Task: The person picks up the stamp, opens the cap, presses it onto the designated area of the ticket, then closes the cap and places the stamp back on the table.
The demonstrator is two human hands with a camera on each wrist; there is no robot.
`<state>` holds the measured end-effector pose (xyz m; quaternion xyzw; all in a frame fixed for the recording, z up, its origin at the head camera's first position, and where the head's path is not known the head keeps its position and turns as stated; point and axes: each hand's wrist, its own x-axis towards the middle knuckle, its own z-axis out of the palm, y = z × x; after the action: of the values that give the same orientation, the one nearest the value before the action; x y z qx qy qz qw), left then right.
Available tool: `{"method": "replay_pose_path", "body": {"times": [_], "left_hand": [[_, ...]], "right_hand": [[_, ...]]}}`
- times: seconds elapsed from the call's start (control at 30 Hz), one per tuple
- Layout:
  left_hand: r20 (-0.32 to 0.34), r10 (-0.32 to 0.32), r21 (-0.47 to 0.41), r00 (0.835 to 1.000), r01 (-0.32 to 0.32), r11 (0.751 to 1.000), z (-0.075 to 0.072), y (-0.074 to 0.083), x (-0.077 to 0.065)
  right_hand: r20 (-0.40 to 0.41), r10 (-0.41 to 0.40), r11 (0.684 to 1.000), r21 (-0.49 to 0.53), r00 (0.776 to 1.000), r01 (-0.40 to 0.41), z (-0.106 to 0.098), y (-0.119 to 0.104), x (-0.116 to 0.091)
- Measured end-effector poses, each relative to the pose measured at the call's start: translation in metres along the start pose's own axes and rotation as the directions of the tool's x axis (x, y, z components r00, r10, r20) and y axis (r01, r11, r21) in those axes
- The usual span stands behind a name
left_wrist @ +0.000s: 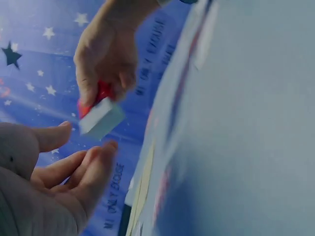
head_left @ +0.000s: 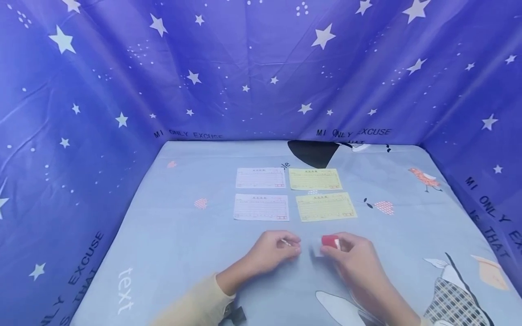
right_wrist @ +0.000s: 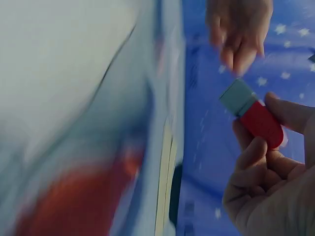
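Note:
Between the thumb and fingers of my right hand (head_left: 359, 256) is a stamp with a red rounded grip (head_left: 329, 241) and a pale, see-through block-like end. The right wrist view shows the stamp (right_wrist: 261, 123) pinched at its red part, the pale end pointing toward the other hand. My left hand (head_left: 271, 251) is just to the left, apart from the stamp, its fingers loosely bent. No object shows between its fingers in the left wrist view. Beyond both hands lie two pinkish-white printed slips (head_left: 261, 207) and two yellow printed slips (head_left: 326, 207), each with a small red box at a corner.
A pale blue printed cloth (head_left: 183, 253) covers the table. Purple star-patterned curtains (head_left: 253, 68) enclose the back and both sides. The slips lie flat in two rows near the table's middle, pinkish ones left, yellow ones right.

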<state>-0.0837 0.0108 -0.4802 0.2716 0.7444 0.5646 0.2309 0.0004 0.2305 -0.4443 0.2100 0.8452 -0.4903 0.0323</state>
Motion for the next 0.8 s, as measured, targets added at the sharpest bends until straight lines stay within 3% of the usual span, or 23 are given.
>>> {"method": "replay_pose_path", "body": {"times": [0.03,0.07,0.1,0.13,0.17,0.2,0.23,0.27,0.33,0.4,0.53,0.63,0.8], "left_hand": [[-0.001,0.026,0.112,1.000,-0.026,0.993,0.000,-0.002,-0.001],[0.001,0.059,0.245,0.998,-0.057,0.968,-0.001,-0.004,-0.003],[0.007,0.098,0.382,0.995,-0.093,0.919,-0.002,-0.007,-0.005],[0.017,0.136,0.516,0.991,-0.125,0.847,-0.004,-0.009,-0.006],[0.032,0.175,0.636,0.984,-0.155,0.756,-0.005,-0.011,-0.008],[0.049,0.208,0.731,0.977,-0.177,0.659,-0.007,-0.013,-0.010],[0.070,0.230,0.793,0.971,-0.194,0.578,-0.009,-0.014,-0.012],[0.094,0.237,0.829,0.967,-0.208,0.519,-0.010,-0.016,-0.013],[0.146,0.227,0.863,0.963,-0.236,0.446,-0.014,-0.019,-0.016],[0.195,0.204,0.871,0.959,-0.265,0.413,-0.017,-0.021,-0.019],[0.282,0.169,0.858,0.944,-0.327,0.397,-0.021,-0.025,-0.020],[0.323,0.159,0.852,0.933,-0.360,0.381,-0.020,-0.025,-0.013],[0.387,0.111,0.858,0.916,-0.401,0.321,-0.015,-0.016,0.009]], "right_hand": [[-0.032,-0.024,0.996,-0.091,0.999,0.021,-0.005,0.004,0.002],[-0.062,-0.052,0.983,-0.179,0.997,0.040,-0.011,0.008,0.005],[-0.089,-0.082,0.963,-0.264,0.993,0.056,-0.017,0.012,0.007],[-0.119,-0.119,0.936,-0.344,0.986,0.071,-0.022,0.016,0.010],[-0.140,-0.145,0.918,-0.389,0.980,0.080,-0.027,0.019,0.012],[-0.160,-0.174,0.896,-0.435,0.972,0.088,-0.032,0.022,0.015],[-0.176,-0.201,0.875,-0.475,0.964,0.095,-0.036,0.025,0.018],[-0.191,-0.218,0.859,-0.502,0.957,0.096,-0.039,0.027,0.020],[-0.220,-0.257,0.830,-0.549,0.941,0.098,-0.043,0.031,0.025],[-0.238,-0.280,0.812,-0.575,0.930,0.098,-0.044,0.034,0.029],[-0.269,-0.309,0.798,-0.595,0.912,0.095,-0.044,0.038,0.035],[-0.271,-0.328,0.788,-0.606,0.905,0.104,-0.044,0.039,0.038],[-0.214,-0.290,0.776,-0.623,0.933,0.098,-0.041,0.037,0.039]]}}
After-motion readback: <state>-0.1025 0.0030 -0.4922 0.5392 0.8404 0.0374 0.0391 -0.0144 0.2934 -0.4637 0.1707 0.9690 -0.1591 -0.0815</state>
